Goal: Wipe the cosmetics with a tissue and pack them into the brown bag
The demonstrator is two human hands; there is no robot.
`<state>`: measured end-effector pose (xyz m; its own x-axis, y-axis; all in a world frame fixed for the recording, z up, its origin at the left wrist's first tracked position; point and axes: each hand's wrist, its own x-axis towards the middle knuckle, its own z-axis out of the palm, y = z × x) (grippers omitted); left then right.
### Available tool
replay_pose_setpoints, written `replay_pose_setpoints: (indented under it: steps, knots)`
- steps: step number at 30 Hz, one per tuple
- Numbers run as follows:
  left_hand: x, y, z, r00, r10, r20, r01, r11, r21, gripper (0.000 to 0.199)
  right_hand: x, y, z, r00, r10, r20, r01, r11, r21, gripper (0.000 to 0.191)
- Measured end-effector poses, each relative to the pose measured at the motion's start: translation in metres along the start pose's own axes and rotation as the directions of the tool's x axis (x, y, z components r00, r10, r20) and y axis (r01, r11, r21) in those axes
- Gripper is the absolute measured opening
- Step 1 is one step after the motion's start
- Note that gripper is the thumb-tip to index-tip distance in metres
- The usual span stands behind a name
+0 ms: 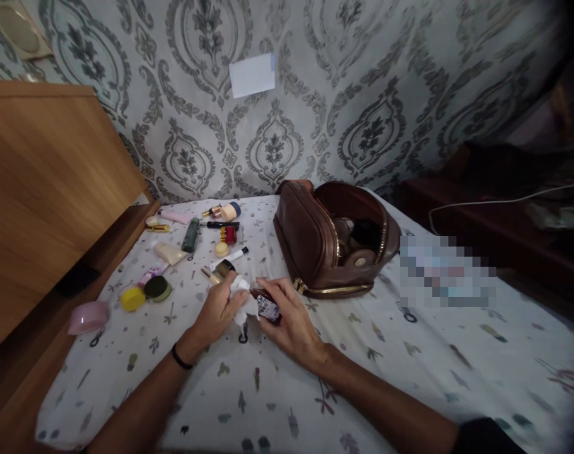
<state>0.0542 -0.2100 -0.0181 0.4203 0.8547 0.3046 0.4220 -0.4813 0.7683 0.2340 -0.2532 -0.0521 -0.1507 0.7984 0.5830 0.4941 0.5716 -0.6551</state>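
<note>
My left hand is closed on a crumpled white tissue. My right hand grips a small dark red-brown bottle with a pale patterned label. The tissue lies against the bottle's left end, over the printed sheet. Just beyond my left hand are a dark-lidded jar and a white tube with a black cap. A brown leather toiletry bag stands behind my right hand, its zipped top gaping, with dark and clear items inside.
Several cosmetics spread to the left, among them a green tube, a red jar, a yellow lid and a pink round container. A wooden cabinet borders the left side. Patterned wallpaper rises behind. A blurred-out patch lies right of the bag.
</note>
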Motion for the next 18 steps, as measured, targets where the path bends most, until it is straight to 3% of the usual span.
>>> replay_pose_setpoints:
  steps: [5,11,15,18]
  knots:
    - [0.000,-0.004,0.001,0.997,-0.039,-0.070,0.039,0.999,0.006,0.031,0.002,0.002,0.005,0.998,0.065,0.003,-0.065,0.987,0.147,0.064]
    - [0.003,0.000,0.001,0.960,-0.164,-0.225,0.126,0.977,-0.171,0.049,0.008,-0.003,0.001,0.966,0.229,0.117,-0.256,0.887,0.385,0.059]
    - [0.004,-0.001,-0.001,0.922,-0.272,-0.275,0.195,0.940,-0.279,0.045,0.012,-0.010,-0.004,0.901,0.366,0.233,-0.429,0.675,0.600,0.063]
    - [0.006,-0.002,-0.002,0.908,-0.320,-0.272,0.184,0.885,-0.428,0.035,0.013,-0.015,-0.006,0.848,0.433,0.306,-0.505,0.488,0.712,0.056]
